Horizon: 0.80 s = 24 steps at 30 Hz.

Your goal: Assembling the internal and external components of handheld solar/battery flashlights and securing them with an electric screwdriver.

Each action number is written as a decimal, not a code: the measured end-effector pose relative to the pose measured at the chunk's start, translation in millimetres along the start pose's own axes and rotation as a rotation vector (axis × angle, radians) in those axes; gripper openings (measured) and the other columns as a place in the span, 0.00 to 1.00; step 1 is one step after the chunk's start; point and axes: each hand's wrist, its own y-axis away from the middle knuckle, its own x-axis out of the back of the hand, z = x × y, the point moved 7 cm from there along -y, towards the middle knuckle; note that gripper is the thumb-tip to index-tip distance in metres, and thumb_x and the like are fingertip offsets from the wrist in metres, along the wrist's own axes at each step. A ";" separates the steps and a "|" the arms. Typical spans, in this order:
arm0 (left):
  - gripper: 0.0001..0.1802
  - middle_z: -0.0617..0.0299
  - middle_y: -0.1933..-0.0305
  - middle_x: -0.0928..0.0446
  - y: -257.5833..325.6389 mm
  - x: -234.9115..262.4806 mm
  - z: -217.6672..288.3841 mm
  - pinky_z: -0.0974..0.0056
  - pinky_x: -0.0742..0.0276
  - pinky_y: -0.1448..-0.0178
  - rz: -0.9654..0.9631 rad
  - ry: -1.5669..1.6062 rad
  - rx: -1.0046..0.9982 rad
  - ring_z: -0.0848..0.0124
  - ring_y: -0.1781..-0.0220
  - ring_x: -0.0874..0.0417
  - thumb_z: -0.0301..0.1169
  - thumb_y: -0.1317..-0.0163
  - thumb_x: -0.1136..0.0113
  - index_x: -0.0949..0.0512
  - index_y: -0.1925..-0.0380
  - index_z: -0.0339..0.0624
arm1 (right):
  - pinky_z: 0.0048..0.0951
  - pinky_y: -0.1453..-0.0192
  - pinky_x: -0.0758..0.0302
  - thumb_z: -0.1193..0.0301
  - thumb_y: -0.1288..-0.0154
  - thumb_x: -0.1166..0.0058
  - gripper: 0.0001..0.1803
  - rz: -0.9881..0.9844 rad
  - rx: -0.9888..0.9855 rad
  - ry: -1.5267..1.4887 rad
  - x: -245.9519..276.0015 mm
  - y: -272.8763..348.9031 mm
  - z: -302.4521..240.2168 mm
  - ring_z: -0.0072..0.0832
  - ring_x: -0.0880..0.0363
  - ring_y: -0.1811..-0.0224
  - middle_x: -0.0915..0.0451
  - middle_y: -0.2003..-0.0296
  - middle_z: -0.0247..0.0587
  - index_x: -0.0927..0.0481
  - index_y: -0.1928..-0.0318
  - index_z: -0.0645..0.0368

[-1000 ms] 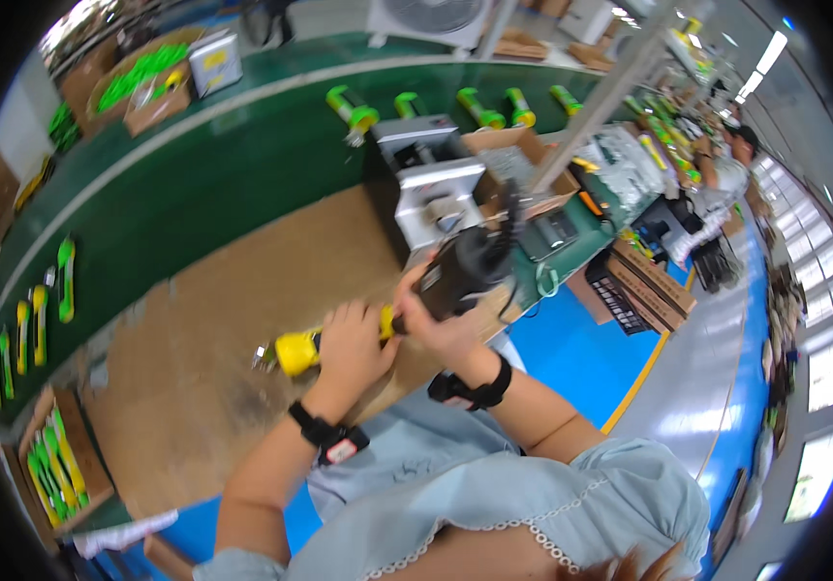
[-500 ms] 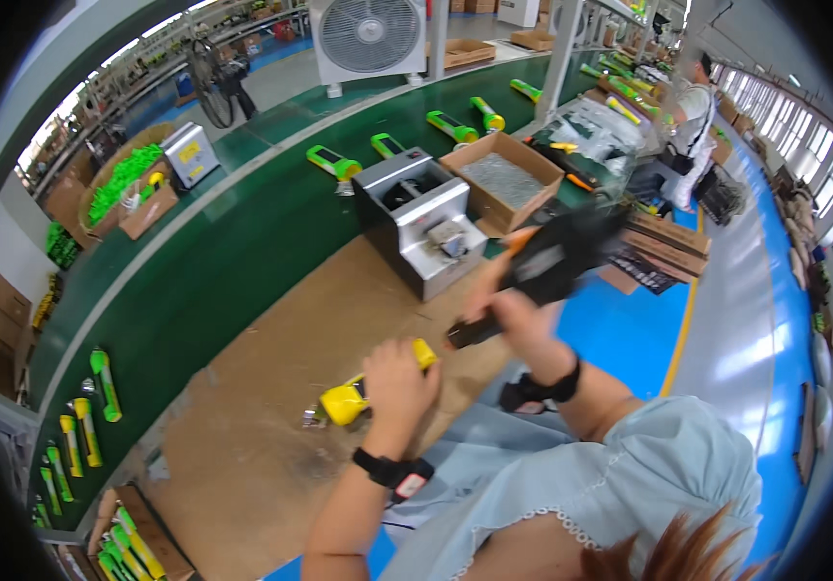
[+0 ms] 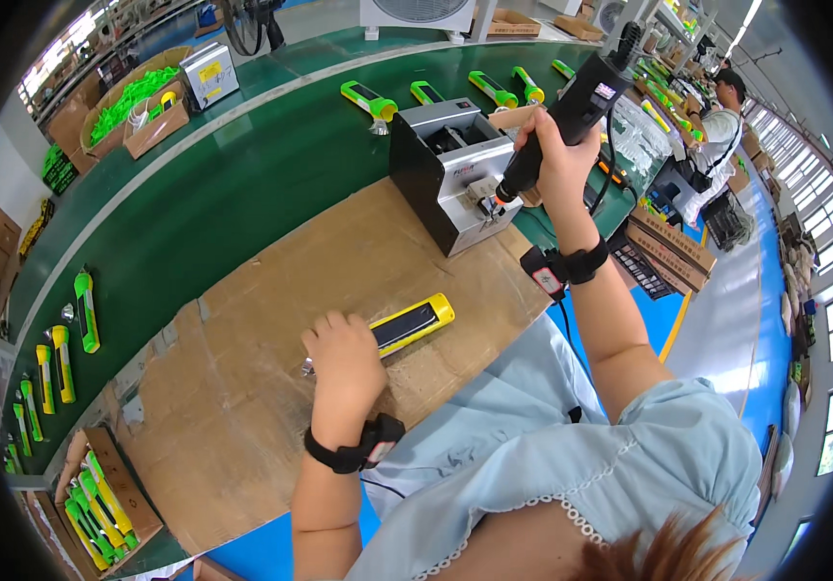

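On the brown cardboard, a yellow flashlight lies with its long dark panel facing up. My left hand is closed over its head end, which the fingers hide; a bit of something shiny shows beside them. In my right hand is a black electric screwdriver, tilted with its bit pointing down and left. The bit's orange-ringed tip is at the small metal outlet on the front of a silver and black screw feeder; whether it touches cannot be told.
Several green and yellow flashlights lie along the green conveyor belt. At lower left, a cardboard box holds more. A grey box stands beyond the belt. A co-worker is at far right. Cables hang from both wrist straps.
My right hand has swung the screwdriver up and away to the screw feeder. The flashlight has been turned so its panel shows, and my left hand has moved left to its head end.
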 end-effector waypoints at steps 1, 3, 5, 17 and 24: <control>0.22 0.51 0.58 0.26 -3.8 -10.2 -6.4 0.54 0.32 0.50 -0.075 -0.018 0.042 0.52 0.50 0.27 0.30 0.60 0.32 0.24 0.60 0.44 | 0.28 0.76 0.26 0.78 0.42 0.43 0.18 -0.008 -0.003 0.002 0.4 -1.1 1.5 0.27 0.24 0.80 0.27 0.78 0.39 0.39 0.57 0.60; 0.22 0.52 0.61 0.25 -8.0 -17.7 -7.4 0.54 0.32 0.52 -0.163 -0.022 0.090 0.53 0.53 0.25 0.32 0.61 0.30 0.23 0.61 0.45 | 0.28 0.76 0.26 0.78 0.42 0.44 0.18 -0.051 -0.022 0.041 0.0 -1.7 2.5 0.26 0.25 0.81 0.27 0.77 0.39 0.39 0.57 0.60; 0.22 0.55 0.65 0.23 -18.1 0.1 9.5 0.55 0.32 0.51 0.018 0.181 -0.081 0.56 0.57 0.23 0.36 0.61 0.27 0.21 0.63 0.45 | 0.27 0.77 0.27 0.78 0.43 0.44 0.18 -0.072 -0.064 0.053 -3.1 -3.7 4.9 0.26 0.25 0.82 0.26 0.78 0.39 0.39 0.57 0.61; 0.24 0.57 0.63 0.29 -29.4 -15.0 31.5 0.57 0.33 0.57 0.284 0.386 -0.160 0.58 0.62 0.26 0.40 0.60 0.28 0.25 0.63 0.46 | 0.35 0.68 0.26 0.67 0.36 0.50 0.20 -0.252 -0.187 -0.238 -49.1 94.4 -35.8 0.32 0.27 0.74 0.31 0.73 0.42 0.38 0.48 0.60; 0.25 0.57 0.63 0.30 -25.3 -15.1 35.0 0.57 0.34 0.56 0.376 0.415 -0.177 0.58 0.59 0.27 0.37 0.64 0.26 0.26 0.65 0.44 | 0.33 0.68 0.26 0.64 0.36 0.50 0.15 -0.393 -0.247 -0.241 -71.7 102.0 -17.3 0.30 0.27 0.74 0.30 0.74 0.41 0.32 0.67 0.66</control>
